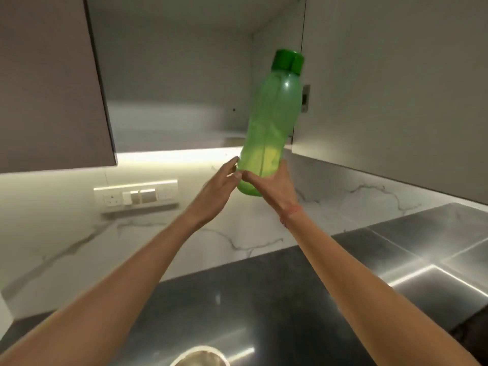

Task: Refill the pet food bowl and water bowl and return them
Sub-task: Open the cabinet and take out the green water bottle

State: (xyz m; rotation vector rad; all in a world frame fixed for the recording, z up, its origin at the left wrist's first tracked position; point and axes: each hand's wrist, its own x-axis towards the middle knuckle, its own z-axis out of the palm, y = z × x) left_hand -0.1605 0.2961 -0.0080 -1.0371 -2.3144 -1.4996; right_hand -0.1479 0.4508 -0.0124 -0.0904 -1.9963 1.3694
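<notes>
A tall translucent green bottle with a dark green cap is held up in front of an open wall cabinet, tilted slightly right. My right hand grips its base from below, thumb across the front. My left hand reaches up beside it, fingers fairly straight, fingertips touching the bottle's lower left side. At the bottom edge of the view, the rim of a metal bowl shows on the dark counter.
An open cabinet door hangs at the left and another at the right. A switch and socket panel sits on the marble backsplash. A steel surface lies to the right of the black countertop.
</notes>
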